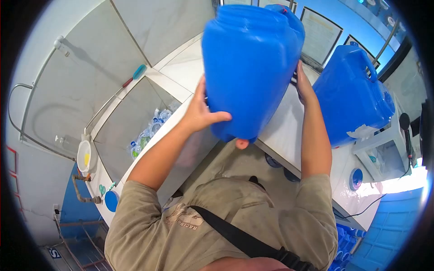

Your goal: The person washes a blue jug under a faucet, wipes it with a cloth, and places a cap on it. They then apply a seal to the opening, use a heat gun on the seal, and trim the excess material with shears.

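The blue jug (248,67) is up by the table (285,131), clamped between the left hand (201,110) and right hand (304,85), thumbs nearer the wearer. It looks stiff, bulky and likely slippery when wet; opposite flanks suit the grip. Both forearms reach forward.

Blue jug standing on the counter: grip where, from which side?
Blue jug: hook the moulded handle from above. It arches clear of the jug's top, leaving likely finger room; the broad smooth walls look harder to hold. Left hand and right hand hold the other jug, so free one first.
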The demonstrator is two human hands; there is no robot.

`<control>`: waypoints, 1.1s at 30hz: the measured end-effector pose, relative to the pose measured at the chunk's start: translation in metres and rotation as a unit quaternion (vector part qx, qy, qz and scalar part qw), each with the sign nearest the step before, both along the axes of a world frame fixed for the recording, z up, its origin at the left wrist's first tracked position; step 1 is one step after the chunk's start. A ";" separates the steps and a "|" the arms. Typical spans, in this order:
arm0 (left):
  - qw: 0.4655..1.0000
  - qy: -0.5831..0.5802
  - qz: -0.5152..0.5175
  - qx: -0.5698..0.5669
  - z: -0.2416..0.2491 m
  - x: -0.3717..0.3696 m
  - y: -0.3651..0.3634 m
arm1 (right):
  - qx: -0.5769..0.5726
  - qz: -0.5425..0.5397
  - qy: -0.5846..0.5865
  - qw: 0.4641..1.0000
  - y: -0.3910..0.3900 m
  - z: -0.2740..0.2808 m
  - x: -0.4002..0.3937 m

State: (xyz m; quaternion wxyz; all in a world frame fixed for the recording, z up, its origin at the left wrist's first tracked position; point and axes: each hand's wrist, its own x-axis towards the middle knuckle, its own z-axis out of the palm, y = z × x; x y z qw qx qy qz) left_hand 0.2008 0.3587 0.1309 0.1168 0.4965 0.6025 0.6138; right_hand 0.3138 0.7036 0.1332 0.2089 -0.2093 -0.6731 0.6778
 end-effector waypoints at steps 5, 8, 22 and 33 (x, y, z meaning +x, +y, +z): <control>0.998 0.010 0.060 -0.028 0.007 0.019 0.037 | -0.055 -0.014 0.079 0.995 -0.040 0.019 -0.001; 0.991 0.101 0.080 0.027 0.058 0.022 0.036 | -0.080 0.002 0.129 0.988 -0.040 -0.021 0.007; 0.935 0.325 0.127 -0.068 0.121 0.050 0.007 | -0.177 -0.067 -0.066 0.980 -0.042 -0.156 0.039; 0.910 0.391 0.059 0.125 0.078 0.049 -0.039 | -0.249 0.005 0.228 0.941 -0.049 -0.098 -0.014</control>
